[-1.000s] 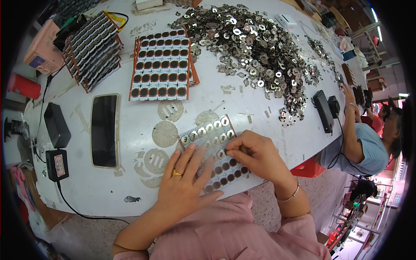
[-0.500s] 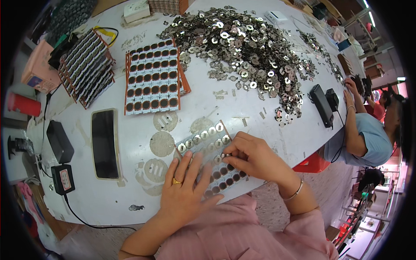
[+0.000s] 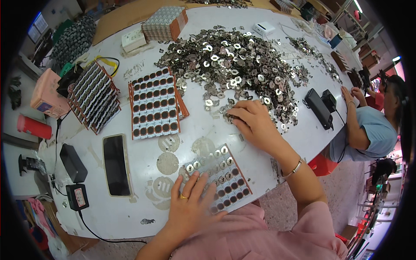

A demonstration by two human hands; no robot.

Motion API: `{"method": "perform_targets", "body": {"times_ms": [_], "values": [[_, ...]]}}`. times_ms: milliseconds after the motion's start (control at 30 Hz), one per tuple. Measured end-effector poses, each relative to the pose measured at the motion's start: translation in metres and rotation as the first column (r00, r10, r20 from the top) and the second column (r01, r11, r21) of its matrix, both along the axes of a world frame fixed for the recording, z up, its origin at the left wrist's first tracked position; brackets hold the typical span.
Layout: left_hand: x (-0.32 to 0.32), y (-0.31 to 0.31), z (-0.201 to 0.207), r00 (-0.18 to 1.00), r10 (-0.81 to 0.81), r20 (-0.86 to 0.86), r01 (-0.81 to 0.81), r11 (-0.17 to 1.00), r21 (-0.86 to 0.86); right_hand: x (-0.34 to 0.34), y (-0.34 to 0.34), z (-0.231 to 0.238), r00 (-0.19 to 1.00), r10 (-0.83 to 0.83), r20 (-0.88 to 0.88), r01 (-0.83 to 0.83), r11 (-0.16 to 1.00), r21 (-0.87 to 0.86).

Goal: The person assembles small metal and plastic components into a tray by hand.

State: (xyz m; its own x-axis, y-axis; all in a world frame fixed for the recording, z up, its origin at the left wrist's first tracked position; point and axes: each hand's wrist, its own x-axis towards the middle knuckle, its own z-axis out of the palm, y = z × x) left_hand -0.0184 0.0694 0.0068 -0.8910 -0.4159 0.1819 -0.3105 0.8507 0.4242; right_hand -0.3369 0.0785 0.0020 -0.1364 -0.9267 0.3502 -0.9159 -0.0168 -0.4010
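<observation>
Before me on the table lies a circuit board panel (image 3: 232, 187). Shiny slotted metal discs sit along its far rows, while bare dark round spots show on the near rows. My left hand (image 3: 187, 210) rests over the panel's left part, fingers spread, some smeared by motion. My right hand (image 3: 256, 123) is past the panel, at the near edge of a large pile of slotted metal discs (image 3: 242, 60). Its fingers are bent together, their tips among a few loose discs; what is between them is hidden.
Left of the pile is a stack of circuit board panels (image 3: 154, 104), with more panels leaning (image 3: 94, 97) further left. A phone (image 3: 116, 165) and a black box (image 3: 73, 162) lie at left. A power adapter (image 3: 318, 108) lies at right. A co-worker (image 3: 364, 123) sits beyond it.
My right hand has gone from the panel out to the disc pile. My left hand stays on the panel. The view has shifted, so the table sits lower in it.
</observation>
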Motion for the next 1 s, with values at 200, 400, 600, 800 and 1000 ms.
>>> {"method": "perform_targets", "body": {"times_ms": [200,400,600,800,1000], "values": [[0.002,0.000,0.000,1.000,-0.004,-0.012,0.003,1.000,-0.004,-0.007,0.026,0.021,0.997,-0.019,-0.076,0.023,0.999,0.048],[0.004,0.003,0.004,1.000,-0.003,0.024,0.004,1.000,-0.023,0.007,0.005,0.021,0.992,0.072,-0.106,-0.073,0.997,-0.004],[0.009,0.012,0.000,0.998,0.059,-0.012,-0.059,0.998,-0.033,0.021,0.002,0.014,0.955,0.197,-0.223,-0.188,0.980,0.059],[0.009,0.014,0.003,0.996,0.088,-0.011,-0.088,0.996,0.005,0.029,0.015,0.010,0.908,0.044,0.418,-0.045,0.999,-0.007],[0.004,0.015,0.002,0.980,0.156,-0.123,-0.155,0.988,0.014,0.050,0.032,0.021,0.407,-0.010,0.913,-0.107,0.993,0.058]]}}
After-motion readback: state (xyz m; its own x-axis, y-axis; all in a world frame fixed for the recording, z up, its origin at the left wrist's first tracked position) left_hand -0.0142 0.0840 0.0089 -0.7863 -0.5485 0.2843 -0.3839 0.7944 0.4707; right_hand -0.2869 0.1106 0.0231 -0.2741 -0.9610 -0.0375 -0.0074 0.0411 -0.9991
